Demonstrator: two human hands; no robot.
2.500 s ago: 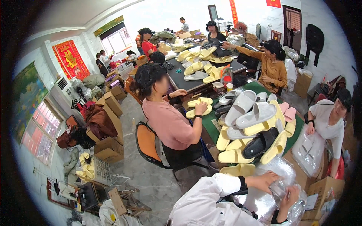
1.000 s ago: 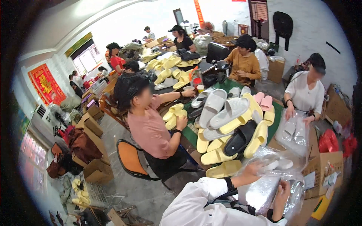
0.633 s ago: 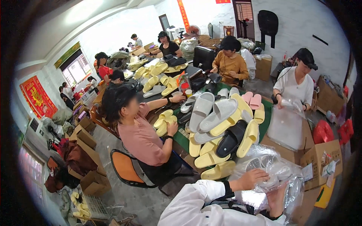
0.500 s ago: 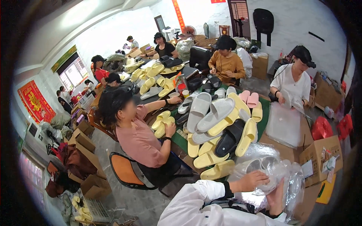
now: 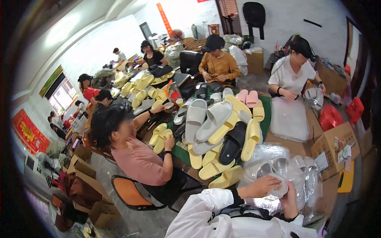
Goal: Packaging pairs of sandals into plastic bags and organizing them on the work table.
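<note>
Both my hands are at the near right of the table, on a clear plastic bag with a pair of pale grey slippers in it. My left hand lies over the bag with its fingers bent onto the plastic. My right hand grips the bag's near right end between thumb and fingers. Under and beside them lie more slippers in clear bags. Just left of these a heap of loose slippers rises, with grey slides, a black slide and yellow slides.
A person in a pink top sits at left, a hand on yellow slippers. Across the table a person in white handles bagged slippers beside stacked clear bags. A cardboard box stands at right, an orange-backed chair at lower left.
My view has turned a little to the right. My hands stay on the bag, the left one bent further over it. The person in white has lifted a bagged pair toward the right.
</note>
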